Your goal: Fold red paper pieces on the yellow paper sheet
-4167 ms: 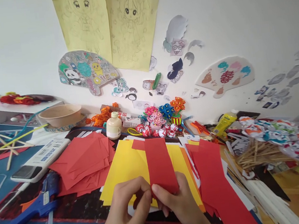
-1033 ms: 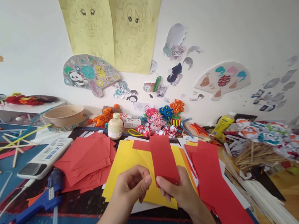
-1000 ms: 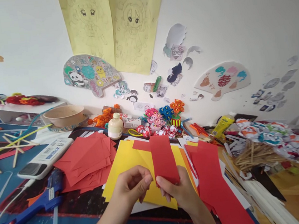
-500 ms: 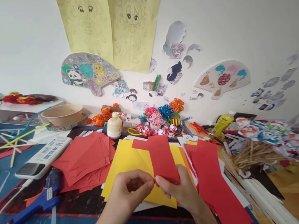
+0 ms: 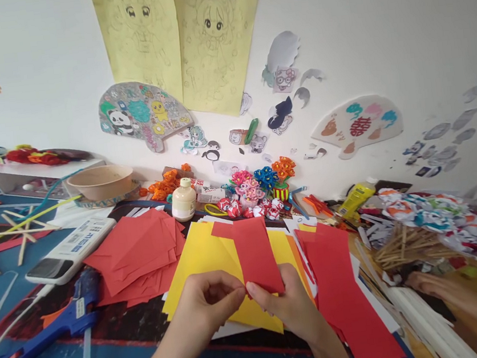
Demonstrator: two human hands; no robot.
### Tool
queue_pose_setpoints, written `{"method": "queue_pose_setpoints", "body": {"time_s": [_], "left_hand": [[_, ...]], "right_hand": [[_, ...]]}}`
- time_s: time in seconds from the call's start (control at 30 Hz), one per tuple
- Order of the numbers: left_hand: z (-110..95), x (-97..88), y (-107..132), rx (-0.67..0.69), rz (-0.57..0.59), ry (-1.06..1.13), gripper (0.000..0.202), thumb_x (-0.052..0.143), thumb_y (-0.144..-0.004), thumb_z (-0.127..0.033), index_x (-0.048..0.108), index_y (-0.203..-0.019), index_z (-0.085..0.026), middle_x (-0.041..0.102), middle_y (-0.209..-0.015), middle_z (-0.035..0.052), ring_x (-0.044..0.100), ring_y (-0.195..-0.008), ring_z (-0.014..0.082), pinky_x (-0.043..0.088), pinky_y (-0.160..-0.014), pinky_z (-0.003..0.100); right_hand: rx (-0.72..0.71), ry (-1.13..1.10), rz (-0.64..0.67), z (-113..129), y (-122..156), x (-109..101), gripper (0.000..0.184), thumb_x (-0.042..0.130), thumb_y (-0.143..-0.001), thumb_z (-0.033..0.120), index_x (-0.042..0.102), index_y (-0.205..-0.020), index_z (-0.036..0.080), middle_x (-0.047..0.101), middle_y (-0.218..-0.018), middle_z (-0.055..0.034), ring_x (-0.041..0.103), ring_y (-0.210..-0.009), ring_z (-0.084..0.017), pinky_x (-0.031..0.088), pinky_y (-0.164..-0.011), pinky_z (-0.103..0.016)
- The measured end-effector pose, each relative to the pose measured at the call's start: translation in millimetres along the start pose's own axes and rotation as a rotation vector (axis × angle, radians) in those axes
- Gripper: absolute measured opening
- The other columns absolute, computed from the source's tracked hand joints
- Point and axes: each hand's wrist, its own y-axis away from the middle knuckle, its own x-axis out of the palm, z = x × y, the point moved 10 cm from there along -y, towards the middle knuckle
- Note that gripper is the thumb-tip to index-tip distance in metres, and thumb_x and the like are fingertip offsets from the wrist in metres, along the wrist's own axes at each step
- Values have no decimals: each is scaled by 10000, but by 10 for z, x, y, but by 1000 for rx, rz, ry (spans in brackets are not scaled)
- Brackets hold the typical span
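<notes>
A red paper strip (image 5: 255,252) is upright before me, gripped at its lower right by my right hand (image 5: 289,302), thumb in front and fingers behind. My left hand (image 5: 211,300) is closed in a pinch at the strip's lower left corner; its fingertips partly hide that corner. Beneath both hands lie yellow paper sheets (image 5: 195,255), with another red piece of paper (image 5: 222,230) on them. To the left is a pile of red paper rectangles (image 5: 139,250). Longer red paper strips (image 5: 342,293) lie on the right.
At left are a blue glue gun (image 5: 65,325), a white power strip (image 5: 72,249) and a pink bowl (image 5: 101,183). A cream bottle (image 5: 183,201) and craft flowers (image 5: 248,188) stand along the wall. Another person's arm (image 5: 463,297) reaches in at right, near wooden sticks (image 5: 405,246).
Another person's arm has come into view at the right. The red strip in my hands has tilted slightly to the left; both my hands stay nearly where they were.
</notes>
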Motion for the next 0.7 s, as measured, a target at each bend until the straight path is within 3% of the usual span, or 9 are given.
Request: {"method": "queue_pose_setpoints", "body": {"time_s": [0.43, 0.53, 0.7], "left_hand": [[-51, 1, -6, 37, -11, 28, 298, 693, -677, -416, 638, -668, -123, 476, -519, -34, 324, -432, 44, 244, -366, 150], [-52, 8, -10, 70, -20, 45, 306, 693, -681, -423, 625, -660, -125, 469, -524, -35, 321, -434, 43, 244, -363, 149], [-32, 4, 4, 84, -27, 116, 345, 685, -700, -464, 610, -683, -128, 448, -525, -44, 313, -408, 35, 254, -355, 153]], "right_hand": [[-44, 40, -30, 53, -10, -4, 240, 638, -741, 349, 560, -617, 159, 488, -592, 8, 488, -563, -134, 421, -479, -216], [-23, -18, -71, 5, -6, -6, 268, 654, -724, 374, 558, -599, 157, 471, -543, 21, 451, -492, -108, 375, -428, -204], [18, -211, 0, -66, -15, 118, 346, 652, -733, 444, 548, -578, 153, 436, -434, 45, 371, -381, -68, 316, -380, -188]]}}
